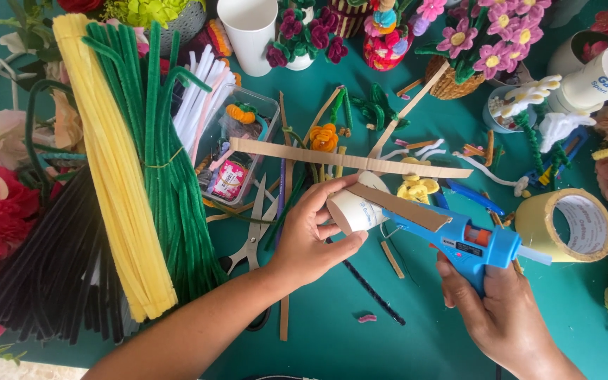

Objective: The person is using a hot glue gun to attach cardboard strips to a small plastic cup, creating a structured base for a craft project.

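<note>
My left hand [309, 238] grips a small white paper cup [355, 209] held on its side above the teal table. A tan cardboard strip [407, 208] lies along the cup's wall. My right hand [501, 312] holds a blue glue gun [467, 244] by its grip, its nozzle pointing left at the cup and strip. Another long cardboard strip [332, 160] lies flat just behind the cup.
Bundles of yellow [110, 162], green [167, 162] and black [43, 274] pipe cleaners fill the left. Scissors [253, 236] and a clear plastic box [237, 144] sit beside them. A tape roll [568, 225] is at right. Pipe-cleaner flower pots line the back.
</note>
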